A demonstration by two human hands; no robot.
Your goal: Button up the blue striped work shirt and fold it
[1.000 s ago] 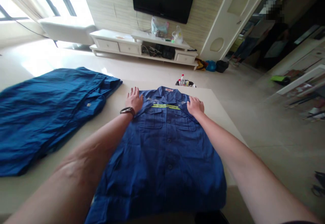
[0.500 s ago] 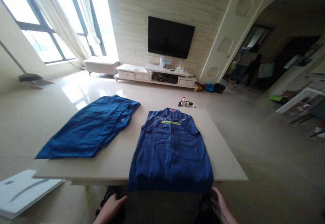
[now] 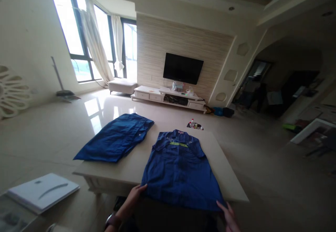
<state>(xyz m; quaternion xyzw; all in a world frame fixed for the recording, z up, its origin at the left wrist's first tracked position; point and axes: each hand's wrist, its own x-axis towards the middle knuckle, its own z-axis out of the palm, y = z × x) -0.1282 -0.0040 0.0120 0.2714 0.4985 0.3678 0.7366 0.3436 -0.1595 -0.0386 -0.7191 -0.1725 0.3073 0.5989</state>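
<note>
A dark blue work shirt point(image 3: 178, 176) lies front up on the pale table point(image 3: 225, 176), collar away from me. It has a yellow-green stripe across the chest, and its hem hangs past the near table edge. My left hand point(image 3: 134, 195) pinches the hem's left corner between thumb and fingers. At the hem's right corner, my right hand point(image 3: 228, 211) is closed on the cloth, its fingers partly hidden. Folded blue trousers point(image 3: 115, 139) lie on the table to the left of the shirt, partly over its left edge.
A white flat panel point(image 3: 44, 191) lies at the lower left. Beyond the table stands a bin with bottles point(image 3: 194, 125). A low TV cabinet point(image 3: 152, 95) lines the far wall under a television point(image 3: 183, 68). A person point(image 3: 258, 97) stands in the dim doorway at right.
My hands have come up to the shirt's hem corners and now grip them; the left was apart from the cloth before. The hem is spread wider. The view has tilted upward.
</note>
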